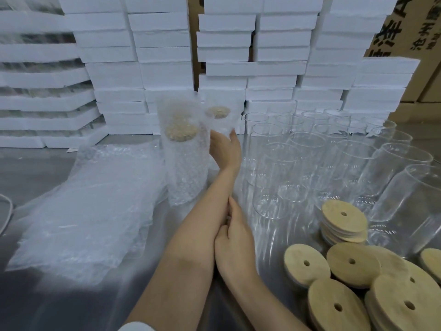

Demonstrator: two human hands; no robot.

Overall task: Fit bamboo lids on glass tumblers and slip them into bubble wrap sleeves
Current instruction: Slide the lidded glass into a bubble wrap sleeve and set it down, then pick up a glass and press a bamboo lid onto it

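Left hand (224, 149) grasps bubble-wrapped, bamboo-lidded clear glass tumbler (218, 115) at its fingertips; right hand (233, 242) rests, fingers relaxed, on left forearm (191, 247).

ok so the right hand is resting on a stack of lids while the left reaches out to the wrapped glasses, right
Not quite. In the head view the right hand rests on the left forearm, not on the lids, which lie apart to its right. The left hand does reach out to the wrapped glasses.

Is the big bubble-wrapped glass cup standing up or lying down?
Standing up: the bubble-wrapped glass tumbler sits on its base on the grey table, round bamboo lid at top.
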